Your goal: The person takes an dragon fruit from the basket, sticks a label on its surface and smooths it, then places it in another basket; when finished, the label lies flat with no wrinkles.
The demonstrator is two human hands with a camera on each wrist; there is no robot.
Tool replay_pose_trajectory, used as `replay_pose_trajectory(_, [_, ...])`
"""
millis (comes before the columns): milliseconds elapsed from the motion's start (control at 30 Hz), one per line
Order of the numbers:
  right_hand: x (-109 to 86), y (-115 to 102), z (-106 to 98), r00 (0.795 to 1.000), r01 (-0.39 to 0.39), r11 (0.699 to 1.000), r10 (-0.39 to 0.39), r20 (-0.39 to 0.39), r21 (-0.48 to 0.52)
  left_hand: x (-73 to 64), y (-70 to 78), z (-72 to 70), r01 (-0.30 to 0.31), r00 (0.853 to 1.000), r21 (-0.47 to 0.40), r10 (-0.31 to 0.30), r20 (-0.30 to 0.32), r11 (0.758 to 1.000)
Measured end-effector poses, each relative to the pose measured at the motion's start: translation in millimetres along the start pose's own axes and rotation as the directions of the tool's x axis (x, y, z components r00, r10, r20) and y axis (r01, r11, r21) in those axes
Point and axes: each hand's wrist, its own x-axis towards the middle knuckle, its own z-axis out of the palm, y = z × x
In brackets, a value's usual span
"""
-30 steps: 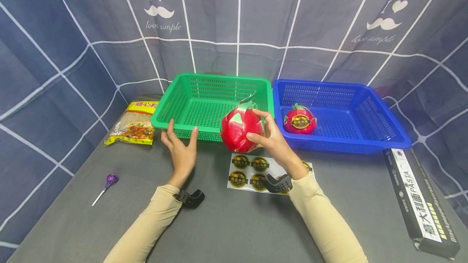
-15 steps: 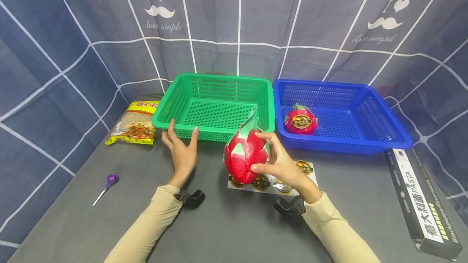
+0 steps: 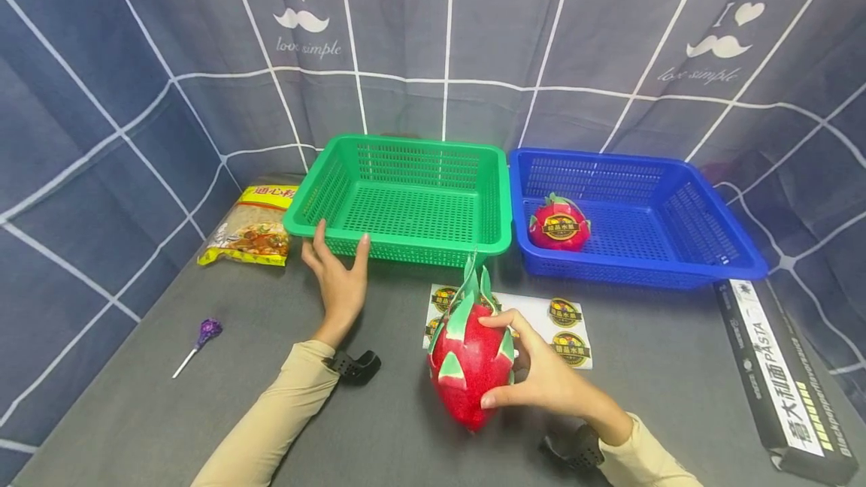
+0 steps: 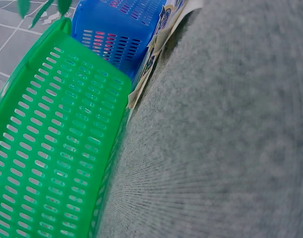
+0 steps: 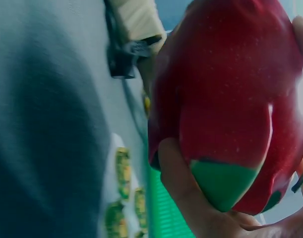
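In the head view my right hand (image 3: 544,382) holds a red dragon fruit (image 3: 467,367) with green leaf tips, above the table. Up close in the right wrist view, the glossy dragon fruit (image 5: 225,94) sits between thumb and fingers. My left hand (image 3: 340,288) is at the front wall of the green basket (image 3: 436,252), its fingers spread and fingertips at the rim. That basket's perforated wall (image 4: 47,144) fills the left of the left wrist view, where the hand is out of sight. Partly behind the held fruit lies a sheet of round stickers (image 3: 531,307).
A blue basket (image 3: 649,270) stands right of the green one, with a stickered dragon fruit (image 3: 558,227) inside. A yellow food bag (image 3: 250,228) and a purple lollipop (image 3: 208,331) lie left. On the right is a long pasta box (image 3: 785,374). A tile-print curtain (image 3: 399,28) hangs behind.
My right hand has drawn the dragon fruit back from the green basket's front toward me, turning its leafy end away. More of the sheet's right side shows. My left hand stays at the basket.
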Motion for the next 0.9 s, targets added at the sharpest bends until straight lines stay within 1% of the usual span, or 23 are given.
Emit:
replay_pose_trajectory(200, [-21.7, 11.4, 7.7, 0.996, 0.004, 1.000, -0.006, 0.092, 0.021, -0.2, -1.1, -0.9, -0.006, 1.000, 0.004, 0.006, -0.007, 1.000])
replay_pose_trajectory(233, [-24.6, 12.7, 8.9, 0.995, -0.008, 1.000, 0.006, 0.101, 0.022, 0.1, -1.2, -0.6, -0.009, 1.000, 0.005, 0.009, -0.007, 1.000])
replay_pose_trajectory(367, [-33.5, 16.9, 12.7, 0.989, 0.012, 0.999, -0.018, 0.144, 0.038, 1.0, -0.8, 0.5, -0.013, 1.000, -0.001, 0.013, -0.005, 1.000])
replay_pose_trajectory(400, [-35.8, 17.5, 13.8, 0.989, -0.003, 0.999, -0.003, 0.150, 0.042, 1.0, -0.9, 0.8, -0.011, 1.000, -0.003, 0.011, -0.003, 1.000])
replay_pose_trajectory(467, [-40.0, 18.7, 15.8, 0.986, 0.001, 0.999, -0.010, 0.165, 0.052, 0.9, -0.8, 1.1, -0.009, 1.000, -0.004, 0.009, -0.003, 1.000])
replay_pose_trajectory(500, [-41.9, 18.9, 16.9, 0.985, -0.012, 0.998, 0.001, 0.171, 0.066, 0.8, -0.9, 1.3, -0.008, 1.000, -0.004, 0.008, -0.004, 1.000])
replay_pose_trajectory(567, [-44.5, 19.3, 17.9, 0.983, -0.006, 0.997, -0.010, 0.185, 0.082, 0.7, -0.9, 1.6, -0.004, 1.000, -0.005, 0.004, -0.007, 1.000])
replay_pose_trajectory(600, [-45.8, 18.8, 18.1, 0.981, -0.022, 0.995, 0.004, 0.192, 0.092, 0.8, -0.9, 1.8, -0.004, 1.000, -0.005, 0.004, -0.009, 1.000])
replay_pose_trajectory(700, [-47.7, 19.1, 18.0, 0.976, -0.011, 0.993, -0.015, 0.217, 0.119, 0.7, -1.1, 2.0, -0.006, 1.000, -0.005, 0.006, -0.013, 1.000])
replay_pose_trajectory(800, [-49.4, 18.7, 18.8, 0.970, -0.058, 0.987, 0.020, 0.241, 0.152, 0.5, -1.3, 2.1, -0.008, 1.000, -0.007, 0.008, -0.010, 1.000])
replay_pose_trajectory(900, [-50.7, 18.5, 20.2, 0.965, -0.074, 0.982, 0.026, 0.262, 0.176, 0.3, -1.2, 1.8, -0.010, 1.000, -0.007, 0.010, -0.008, 1.000])
